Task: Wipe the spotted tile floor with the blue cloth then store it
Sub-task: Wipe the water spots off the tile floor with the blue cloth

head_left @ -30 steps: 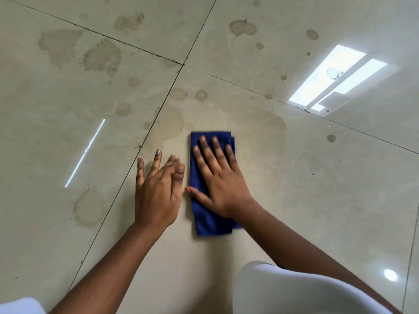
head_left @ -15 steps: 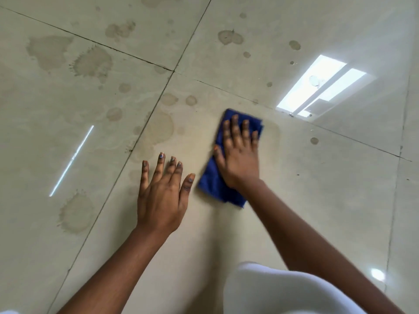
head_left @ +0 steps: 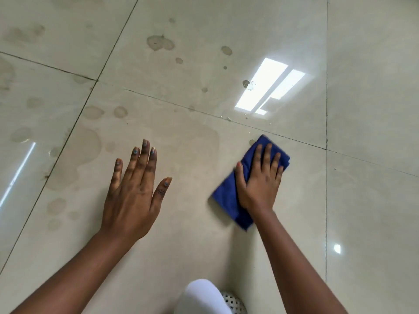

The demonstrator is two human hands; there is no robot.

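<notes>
Right hand (head_left: 258,182) pressed flat, fingers spread, on the folded blue cloth (head_left: 229,196); cloth sticks out left of and below the palm. Left hand (head_left: 133,193) splayed open on the tile floor (head_left: 362,200), well left of the cloth, holding nothing. Brown spots (head_left: 159,43) beyond the cloth, window glare (head_left: 269,87) just above it. Cloth has slid right since half a second ago.

Right hand (head_left: 258,182) flat on folded blue cloth (head_left: 229,196), palm down; cloth shows past its fingertips and thumb; left hand (head_left: 133,196) spread on bare tile floor (head_left: 192,245), well apart (brown spots (head_left: 159,43) lie beyond its fingertips); window glare on tiles beyond the cloth.
</notes>
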